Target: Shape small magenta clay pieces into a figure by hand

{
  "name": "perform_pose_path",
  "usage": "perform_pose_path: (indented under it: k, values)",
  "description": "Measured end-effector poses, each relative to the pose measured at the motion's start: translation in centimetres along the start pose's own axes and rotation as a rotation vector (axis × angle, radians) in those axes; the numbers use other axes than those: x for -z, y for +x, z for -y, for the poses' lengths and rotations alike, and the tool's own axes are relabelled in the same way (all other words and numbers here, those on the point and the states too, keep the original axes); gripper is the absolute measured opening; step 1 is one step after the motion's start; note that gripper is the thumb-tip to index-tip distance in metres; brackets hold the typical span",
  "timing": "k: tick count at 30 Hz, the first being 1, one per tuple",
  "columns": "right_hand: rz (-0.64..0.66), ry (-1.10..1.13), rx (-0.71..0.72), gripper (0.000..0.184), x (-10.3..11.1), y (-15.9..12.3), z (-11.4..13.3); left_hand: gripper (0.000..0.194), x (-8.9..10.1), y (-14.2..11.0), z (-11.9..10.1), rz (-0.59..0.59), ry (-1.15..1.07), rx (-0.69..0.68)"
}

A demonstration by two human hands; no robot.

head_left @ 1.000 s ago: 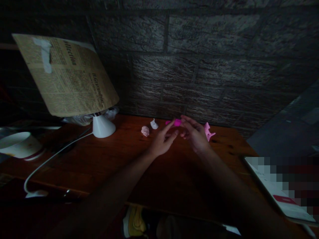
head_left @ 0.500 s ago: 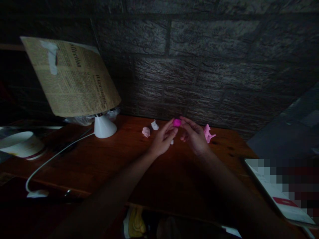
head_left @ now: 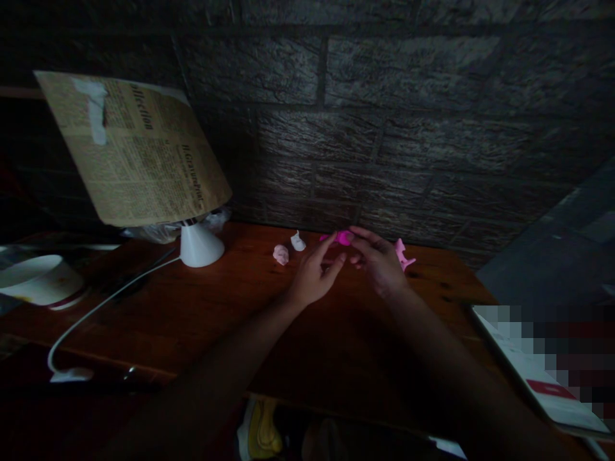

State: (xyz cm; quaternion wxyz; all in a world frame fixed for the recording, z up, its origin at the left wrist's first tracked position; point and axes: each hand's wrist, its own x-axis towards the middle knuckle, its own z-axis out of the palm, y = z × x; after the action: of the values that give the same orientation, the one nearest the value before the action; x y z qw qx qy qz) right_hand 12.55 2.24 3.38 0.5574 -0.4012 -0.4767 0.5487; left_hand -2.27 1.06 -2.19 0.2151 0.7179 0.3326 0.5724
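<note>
My left hand (head_left: pixel 312 275) and my right hand (head_left: pixel 379 262) meet above the back of a wooden table (head_left: pixel 202 320). Both pinch a small bright pink lump of soft clay (head_left: pixel 342 237) between their fingertips. Just right of my right hand a pale pink clay figure (head_left: pixel 402 255) stands on the table. Left of my hands lie a pale pink clay lump (head_left: pixel 280 254) and a white clay piece (head_left: pixel 298 242).
A white lamp base (head_left: pixel 196 244) with a newspaper shade (head_left: pixel 134 153) stands at the left, its cable (head_left: pixel 96 307) trailing forward. A white bowl (head_left: pixel 36 278) sits far left. A booklet (head_left: pixel 538 365) lies at the right. A brick wall (head_left: pixel 384 128) backs the table.
The pink lump between my fingertips has gone from a round ball to a slightly longer shape. My hands stay in the same place, the fingers shifting a little.
</note>
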Motion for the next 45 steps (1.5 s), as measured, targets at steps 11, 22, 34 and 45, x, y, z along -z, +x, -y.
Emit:
perform_pose_path:
  k: [11,22,34,45]
  values:
    - [0.103,-0.133,0.113,0.055,0.47,0.37,-0.89,0.055,-0.08,-0.02,0.22,-0.018,-0.005,0.015]
    - [0.044,-0.022,0.022,0.051,0.17,0.1,-0.35,0.062,-0.08,-0.19,0.36,0.04,0.003,-0.047]
    - [0.017,-0.044,0.039,0.056,0.17,-0.04,-0.26,0.059,-0.19,-0.43,0.19,0.137,-0.052,-0.002]
    - [-0.006,-0.02,0.054,0.053,0.11,0.06,-0.32,0.069,-0.54,-0.35,0.71,0.139,-0.127,0.056]
